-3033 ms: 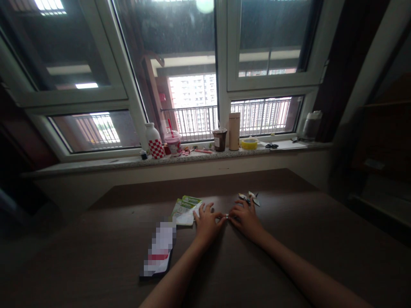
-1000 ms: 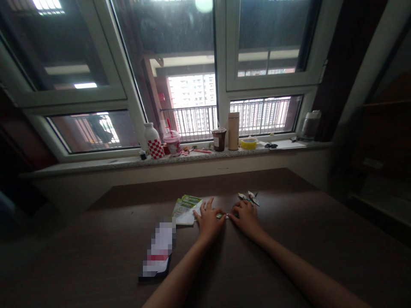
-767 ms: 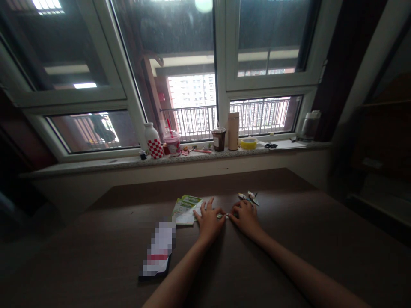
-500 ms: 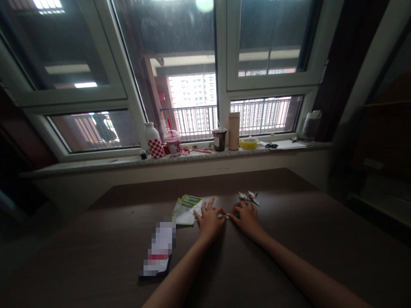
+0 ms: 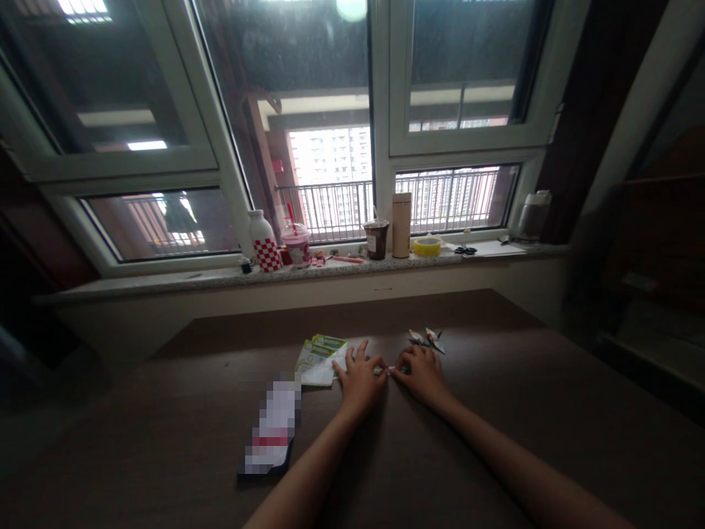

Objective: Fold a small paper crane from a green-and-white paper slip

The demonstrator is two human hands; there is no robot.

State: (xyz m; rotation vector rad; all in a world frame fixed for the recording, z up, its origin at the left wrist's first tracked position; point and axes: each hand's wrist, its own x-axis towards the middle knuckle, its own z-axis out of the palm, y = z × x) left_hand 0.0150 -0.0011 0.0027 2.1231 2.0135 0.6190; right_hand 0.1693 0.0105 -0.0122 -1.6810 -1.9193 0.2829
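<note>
Between my two hands is a small folded piece of paper (image 5: 391, 369), white and greenish, mostly covered by my fingers. My left hand (image 5: 360, 376) pinches its left side between thumb and index finger, with the other fingers spread. From the right, my right hand (image 5: 421, 373) pinches the same paper, fingers curled. Several green and white printed paper sheets (image 5: 316, 365) lie fanned on the table, just left of my left hand. Beyond my right hand sit small folded paper figures (image 5: 435, 340) with pointed tips.
A phone (image 5: 272, 430) with a blurred screen lies on the brown table (image 5: 165, 419), left of my left forearm. Along the windowsill stand a checkered bottle (image 5: 265, 242), a pink drink cup (image 5: 297, 246), a brown cup (image 5: 377, 239), a tan flask (image 5: 402, 226) and yellow tape (image 5: 427, 247).
Both hands stay in nearly the same place, still pinching the paper. The bit of paper showing between my fingertips looks slightly different; nothing else has visibly moved.
</note>
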